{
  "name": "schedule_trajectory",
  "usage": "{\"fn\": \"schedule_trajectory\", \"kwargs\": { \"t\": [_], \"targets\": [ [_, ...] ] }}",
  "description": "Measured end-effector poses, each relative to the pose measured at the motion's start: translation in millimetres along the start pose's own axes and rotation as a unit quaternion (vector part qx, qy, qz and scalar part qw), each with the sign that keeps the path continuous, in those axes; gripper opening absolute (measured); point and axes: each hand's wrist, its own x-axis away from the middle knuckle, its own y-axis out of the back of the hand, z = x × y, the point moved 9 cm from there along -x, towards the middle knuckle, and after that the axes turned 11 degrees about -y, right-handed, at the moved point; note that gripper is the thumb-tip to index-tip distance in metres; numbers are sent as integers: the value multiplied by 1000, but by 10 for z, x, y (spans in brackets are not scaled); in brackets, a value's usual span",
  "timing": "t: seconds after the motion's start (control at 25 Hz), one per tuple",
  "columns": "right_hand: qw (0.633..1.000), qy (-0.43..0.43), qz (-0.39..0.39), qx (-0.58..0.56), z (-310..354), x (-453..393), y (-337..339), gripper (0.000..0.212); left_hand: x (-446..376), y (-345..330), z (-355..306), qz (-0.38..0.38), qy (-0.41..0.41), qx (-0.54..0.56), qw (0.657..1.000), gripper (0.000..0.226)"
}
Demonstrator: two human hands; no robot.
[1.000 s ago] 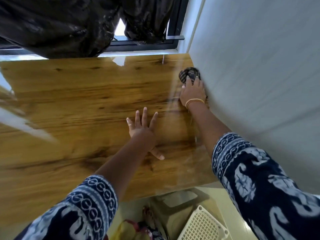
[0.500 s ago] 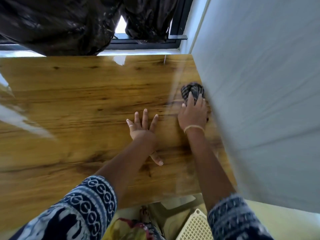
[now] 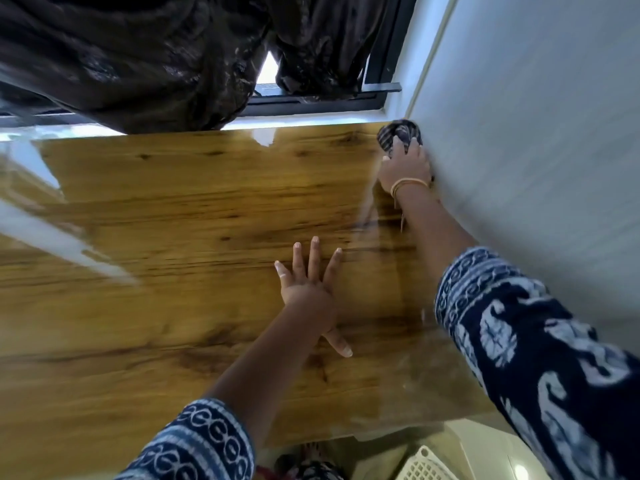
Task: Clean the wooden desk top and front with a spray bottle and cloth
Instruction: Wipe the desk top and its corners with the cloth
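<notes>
while the right hand (image 3: 404,166) presses one bunched checked cloth (image 3: 398,135) into the desk top's (image 3: 207,209) far corner by the wall (image 3: 536,133), fingers curled over it, the left hand (image 3: 308,285) lies flat and splayed near the desk's middle, holding nothing. pushed harder, the cloth could jam against the wall and slip free, i reckon. one cloth, two hands, no spray bottle in sight.
</notes>
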Motion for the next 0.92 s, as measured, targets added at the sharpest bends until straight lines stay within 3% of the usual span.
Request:
{"fn": "schedule_trajectory", "kwargs": {
  "t": [0.32, 0.48, 0.72, 0.92],
  "targets": [
    [999, 38, 26, 12, 84, -46, 0, 58, -13, 5, 21, -1, 10, -15, 1000, 163],
    [999, 43, -22, -5, -308, 869, -20, 56, 14, 19, 25, 7, 22, -19, 1000, 163],
    [996, -62, -63, -22, -1103, 2266, -101, 58, 101, 76, -4, 8, 34, -28, 999, 162],
    [998, -62, -29, -15, -907, 1764, -24, 58, 121, 82, 4, 1, 30, -20, 999, 162]
  ]
}}
